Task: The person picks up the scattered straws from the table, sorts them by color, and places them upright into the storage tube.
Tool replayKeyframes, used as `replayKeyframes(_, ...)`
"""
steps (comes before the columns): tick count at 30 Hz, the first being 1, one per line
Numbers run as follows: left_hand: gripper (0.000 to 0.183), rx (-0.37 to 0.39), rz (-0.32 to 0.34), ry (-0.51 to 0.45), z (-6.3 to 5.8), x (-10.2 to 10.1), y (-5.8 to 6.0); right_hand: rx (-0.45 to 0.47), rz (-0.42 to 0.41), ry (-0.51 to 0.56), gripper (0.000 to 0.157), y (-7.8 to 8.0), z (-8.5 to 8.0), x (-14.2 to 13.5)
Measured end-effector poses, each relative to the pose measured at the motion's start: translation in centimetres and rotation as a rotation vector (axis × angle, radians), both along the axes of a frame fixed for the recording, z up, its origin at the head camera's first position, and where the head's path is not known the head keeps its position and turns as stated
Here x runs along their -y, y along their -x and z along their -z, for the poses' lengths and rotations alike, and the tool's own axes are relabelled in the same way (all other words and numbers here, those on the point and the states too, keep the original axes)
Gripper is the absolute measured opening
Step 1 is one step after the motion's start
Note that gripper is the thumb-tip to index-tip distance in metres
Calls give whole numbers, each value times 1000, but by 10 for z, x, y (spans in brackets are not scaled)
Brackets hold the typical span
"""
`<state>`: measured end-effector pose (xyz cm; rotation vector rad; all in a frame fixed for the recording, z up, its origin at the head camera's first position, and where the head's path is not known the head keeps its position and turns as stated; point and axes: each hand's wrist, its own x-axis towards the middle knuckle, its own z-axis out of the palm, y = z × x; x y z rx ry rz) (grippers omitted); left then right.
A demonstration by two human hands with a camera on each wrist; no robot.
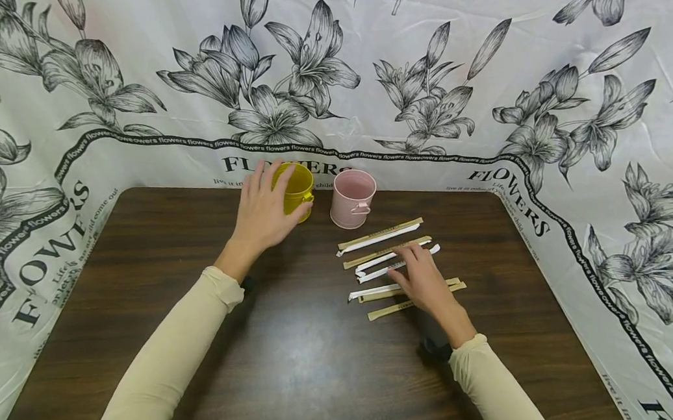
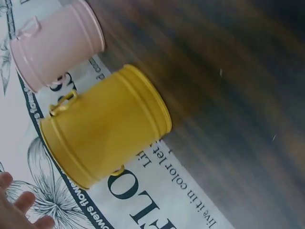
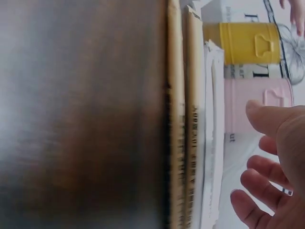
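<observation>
My left hand (image 1: 263,208) is at the small yellow bucket (image 1: 301,185), fingers spread and thumb over its near side in the head view. In the left wrist view, a few of its fingertips (image 2: 25,201) show beyond the bucket's rim, apart from it. A matching pink bucket (image 1: 348,204) stands upright just to the right. My right hand (image 1: 428,281) is over a loose group of paper-wrapped straws, some in brown wrappers (image 1: 386,312), others in white wrappers (image 1: 377,240). Its fingers are loosely bent, with nothing between them in the right wrist view (image 3: 262,176).
The dark wooden table (image 1: 301,368) carries both buckets near its back edge. A white cloth (image 1: 410,9) printed with flowers and lettering hangs behind and along the sides. The straws lie roughly side by side, right of the table's middle.
</observation>
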<state>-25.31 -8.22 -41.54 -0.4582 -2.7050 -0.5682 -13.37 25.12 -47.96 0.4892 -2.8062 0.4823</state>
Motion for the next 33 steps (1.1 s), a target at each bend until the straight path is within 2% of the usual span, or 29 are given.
replayKeyframes(3, 77, -41, 18, 8, -3, -1, 12, 27, 14, 22, 47, -9, 4, -5)
replayKeyframes(5, 77, -34, 25, -1, -3, -1, 19, 53, 6, 31, 43, -15, 6, -5)
replayKeyframes(14, 89, 129, 27, -125, 2, -4, 41, 221, -25, 85, 29, -26, 15, -3)
replayKeyframes(21, 97, 185, -4, -219, 9, -7, 59, 212, -70, 94, 20, -22, 20, 0)
replayKeyframes(28, 102, 256, -41, -261, 18, -12, 65, 225, -67, 90, 14, -23, 21, 3)
replayKeyframes(33, 105, 266, -42, -266, 18, -16, 68, 212, -79, 80, 13, -21, 19, 2)
